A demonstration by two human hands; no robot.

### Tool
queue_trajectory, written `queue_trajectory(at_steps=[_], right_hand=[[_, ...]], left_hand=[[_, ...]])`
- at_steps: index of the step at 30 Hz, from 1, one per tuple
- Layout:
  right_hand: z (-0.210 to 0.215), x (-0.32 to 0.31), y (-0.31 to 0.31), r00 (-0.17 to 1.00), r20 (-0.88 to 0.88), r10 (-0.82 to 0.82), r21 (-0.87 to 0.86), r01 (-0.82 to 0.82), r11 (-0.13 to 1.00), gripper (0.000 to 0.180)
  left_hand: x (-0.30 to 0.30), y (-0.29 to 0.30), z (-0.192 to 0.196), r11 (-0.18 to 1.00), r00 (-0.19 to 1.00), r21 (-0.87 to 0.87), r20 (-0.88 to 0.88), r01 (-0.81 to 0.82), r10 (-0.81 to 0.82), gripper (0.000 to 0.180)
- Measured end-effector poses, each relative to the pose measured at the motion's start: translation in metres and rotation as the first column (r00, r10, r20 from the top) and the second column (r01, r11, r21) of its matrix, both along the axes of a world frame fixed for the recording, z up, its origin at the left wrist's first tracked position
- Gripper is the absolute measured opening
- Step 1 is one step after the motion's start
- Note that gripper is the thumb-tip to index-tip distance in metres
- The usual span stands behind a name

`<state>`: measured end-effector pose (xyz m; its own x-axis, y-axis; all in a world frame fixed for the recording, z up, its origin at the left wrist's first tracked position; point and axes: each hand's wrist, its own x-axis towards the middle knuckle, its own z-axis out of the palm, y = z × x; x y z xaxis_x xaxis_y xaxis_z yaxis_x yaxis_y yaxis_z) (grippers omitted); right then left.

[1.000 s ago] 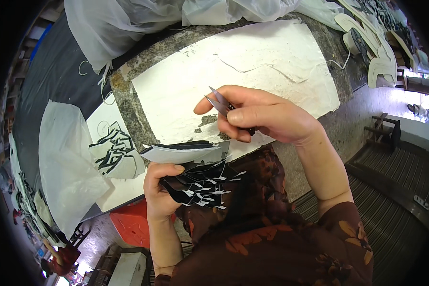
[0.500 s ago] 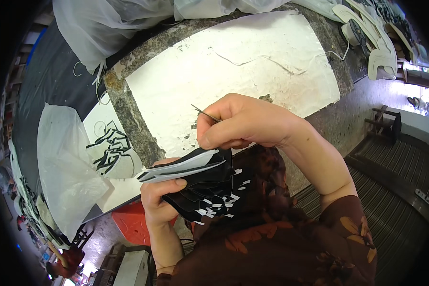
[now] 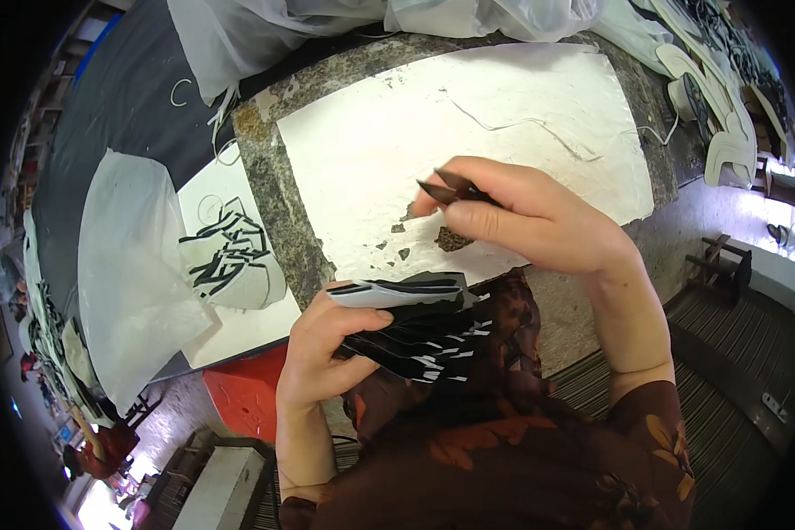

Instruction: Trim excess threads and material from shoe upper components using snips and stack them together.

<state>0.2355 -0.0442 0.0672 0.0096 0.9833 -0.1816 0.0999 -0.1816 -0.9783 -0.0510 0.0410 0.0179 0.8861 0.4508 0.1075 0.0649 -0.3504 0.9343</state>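
Hands at a stone-edged bench: the left hand (image 3: 327,353) closes around a fanned stack (image 3: 415,322) of black and white cut pieces, held low against the lap just below the white sheet (image 3: 468,141), while the right hand (image 3: 539,216) pinches small dark snips (image 3: 446,187), blades nearly shut, above the sheet. Trimming well likely means keeping the fan tight and taking one piece at a time (loose threads lie nearby).
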Motion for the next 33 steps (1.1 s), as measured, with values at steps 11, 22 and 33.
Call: queue_trajectory(at_steps=[11,22,33], right_hand=[[0.009,0.001,-0.002,0.855,0.476,0.208,0.084,-0.280,0.956,0.034],[0.016,0.000,0.000,0.765,0.584,0.270,0.076,-0.383,0.921,0.033],[0.012,-0.002,0.000,0.754,0.622,0.212,0.149,-0.380,0.913,0.034]], left_hand=[[0.017,0.006,0.015,0.988,0.989,0.053,-0.028,0.145,-0.144,0.042],[0.022,0.004,0.018,0.982,0.982,0.065,-0.080,0.178,-0.172,0.042],[0.025,0.004,0.022,0.980,0.977,0.059,-0.116,0.189,-0.181,0.041]])
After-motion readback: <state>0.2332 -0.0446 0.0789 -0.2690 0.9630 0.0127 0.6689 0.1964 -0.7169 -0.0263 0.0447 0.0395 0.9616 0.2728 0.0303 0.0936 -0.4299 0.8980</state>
